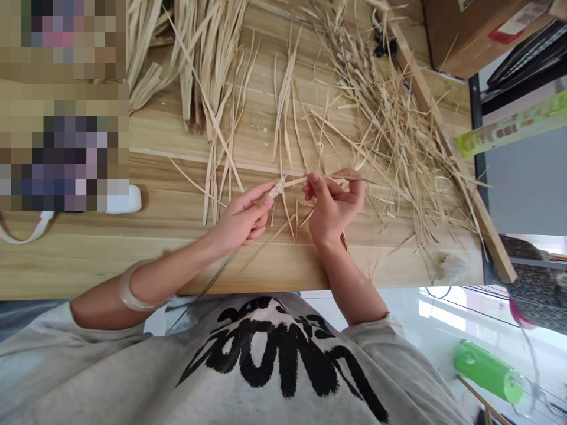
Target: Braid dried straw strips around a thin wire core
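Between thumb and fingers, my left hand (243,217) pinches a thin metal wire (215,276) near its tip. Pale straw-like strip is wound in a short coil (276,189) around the wire there. The wire's tail runs down past the table edge toward my shirt. My right hand (333,203) grips a flat pale strip (296,182) that stretches from the coil to my fingertips, its loose end passing out to the right. Beneath both hands lie several loose strips (283,106) on the wooden table.
Bundles of long strips (212,59) lie at the back left. A tangled heap of thin strips (390,130) covers the right side, beside a wooden bar (452,147). Scissors (384,38) and a cardboard box (469,35) are at the back right. A green bottle (487,369) lies low right.
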`<state>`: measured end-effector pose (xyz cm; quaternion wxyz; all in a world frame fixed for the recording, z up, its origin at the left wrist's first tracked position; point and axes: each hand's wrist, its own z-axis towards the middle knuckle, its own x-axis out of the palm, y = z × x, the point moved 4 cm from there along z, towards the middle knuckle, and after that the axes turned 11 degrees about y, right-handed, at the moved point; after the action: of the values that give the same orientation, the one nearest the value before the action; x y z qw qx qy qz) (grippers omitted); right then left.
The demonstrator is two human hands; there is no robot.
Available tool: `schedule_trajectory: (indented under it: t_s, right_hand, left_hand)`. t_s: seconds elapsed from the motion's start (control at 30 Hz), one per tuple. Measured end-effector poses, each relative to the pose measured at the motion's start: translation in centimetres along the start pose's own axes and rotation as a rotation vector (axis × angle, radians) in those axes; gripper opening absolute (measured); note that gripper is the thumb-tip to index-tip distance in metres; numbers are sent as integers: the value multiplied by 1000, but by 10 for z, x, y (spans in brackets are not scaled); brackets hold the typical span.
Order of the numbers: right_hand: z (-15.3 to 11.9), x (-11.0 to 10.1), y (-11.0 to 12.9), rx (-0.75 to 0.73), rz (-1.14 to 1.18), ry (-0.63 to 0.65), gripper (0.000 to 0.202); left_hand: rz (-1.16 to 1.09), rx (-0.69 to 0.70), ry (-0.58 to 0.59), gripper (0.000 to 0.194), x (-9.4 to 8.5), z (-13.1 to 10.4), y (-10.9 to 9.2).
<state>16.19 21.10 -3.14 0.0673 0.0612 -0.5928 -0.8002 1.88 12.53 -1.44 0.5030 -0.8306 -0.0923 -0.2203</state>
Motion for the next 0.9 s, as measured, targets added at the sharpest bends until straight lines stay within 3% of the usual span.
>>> schedule_trajectory:
  t_s: [0.37, 0.5, 0.6, 0.8, 0.9]
  right_hand:
    - [2, -6, 7, -235, -177, -76, 14]
    - [6, -9, 0, -162, -197, 10, 24]
    - [10, -16, -5, -72, -240, 75, 20]
    - [12, -19, 16, -207, -565, 26, 8]
    - [11, -13, 19, -163, -438, 84, 6]
  left_hand:
    - [-47, -18, -17, 57, -4, 0, 1]
    - [-64, -14, -38, 56, -4, 1, 0]
    - [-68, -8, -40, 56, -4, 0, -1]
    - [-55, -4, -17, 56, -4, 0, 0]
    - [-23, 5, -3, 56, -4, 0, 0]
